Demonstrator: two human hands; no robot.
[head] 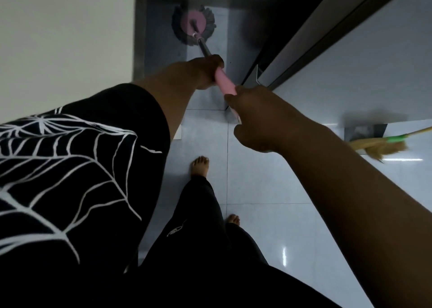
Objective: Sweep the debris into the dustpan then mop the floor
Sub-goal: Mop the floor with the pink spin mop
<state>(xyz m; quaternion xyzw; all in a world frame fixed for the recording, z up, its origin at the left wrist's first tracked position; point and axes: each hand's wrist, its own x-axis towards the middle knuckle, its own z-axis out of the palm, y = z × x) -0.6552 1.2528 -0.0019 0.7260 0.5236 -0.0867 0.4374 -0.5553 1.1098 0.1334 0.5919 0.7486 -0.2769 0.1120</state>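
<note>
Ideally, with left hand (pixel 207 70) and right hand (pixel 254 120) both curled round the pink-sleeved steel mop handle (pixel 225 84), press the round pink grey-fringed mop head (pixel 192 24) flat at the far edge of the glossy tiled floor (pixel 257 179), then draw back in overlapping strokes.
</note>
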